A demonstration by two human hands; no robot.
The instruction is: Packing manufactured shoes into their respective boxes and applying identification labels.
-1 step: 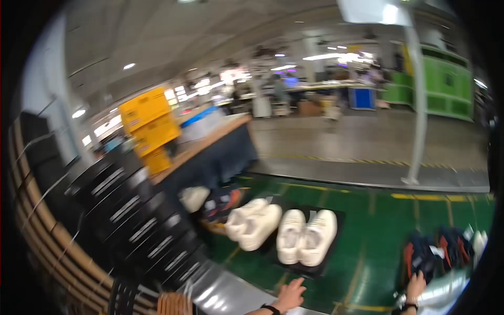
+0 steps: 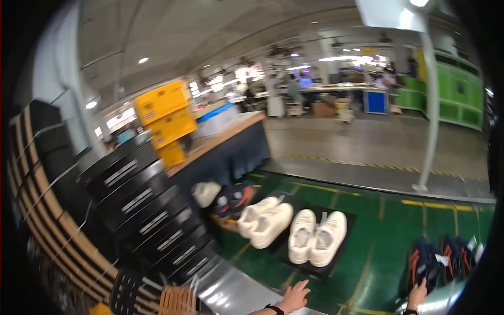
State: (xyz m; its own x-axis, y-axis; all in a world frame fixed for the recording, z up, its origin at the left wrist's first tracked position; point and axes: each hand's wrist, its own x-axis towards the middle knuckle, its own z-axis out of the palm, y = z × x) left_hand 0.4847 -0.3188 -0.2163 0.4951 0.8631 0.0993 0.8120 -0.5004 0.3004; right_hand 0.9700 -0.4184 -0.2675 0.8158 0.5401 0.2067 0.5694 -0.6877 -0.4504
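Note:
My left hand (image 2: 294, 298) is open, fingers stretched over the green surface close to its metal edge, holding nothing. Just beyond it, a pair of cream sneakers (image 2: 317, 239) rests side by side on a black mat (image 2: 344, 231). A second cream pair (image 2: 266, 221) stands to the left of them. At the far right, my right hand (image 2: 418, 295) has its fingers apart at the near end of a dark navy and orange sneaker (image 2: 423, 265). I cannot tell whether they touch it. More dark sneakers (image 2: 455, 254) stand beside that one.
Black shoe boxes (image 2: 139, 197) are stacked at the left. Dark sneakers (image 2: 231, 199) and a pale shoe (image 2: 206, 193) sit at the far left of the green surface (image 2: 375, 247). Yellow boxes (image 2: 167, 118) stand behind on a wooden-edged table (image 2: 231, 128). A pale post (image 2: 431, 115) rises beyond.
My view has turned slightly, so the surroundings sit farther right in the picture. Both hands stay close to their earlier places. No shoe has visibly changed its place on the surface.

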